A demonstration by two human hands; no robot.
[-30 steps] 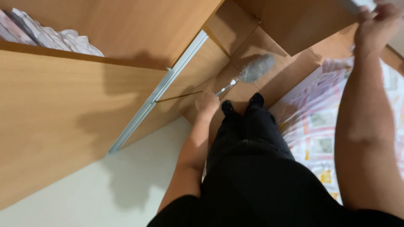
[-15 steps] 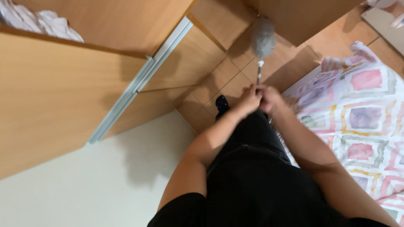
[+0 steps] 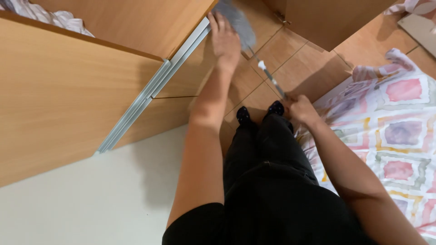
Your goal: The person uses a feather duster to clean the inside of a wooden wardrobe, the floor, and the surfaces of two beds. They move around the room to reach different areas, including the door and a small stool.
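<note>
Head view: left hand (image 3: 224, 40) flat, fingers spread, against wardrobe door edge (image 3: 184, 47). Right hand (image 3: 300, 109) clamped on duster handle (image 3: 271, 80); grey duster head (image 3: 236, 20) at wardrobe base. Dusting under way; extent done unclear. Patterned quilt (image 3: 390, 131) beside legs.

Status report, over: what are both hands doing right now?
Right hand grips duster handle. Left hand flat against wardrobe door edge. Nothing blocking.
</note>
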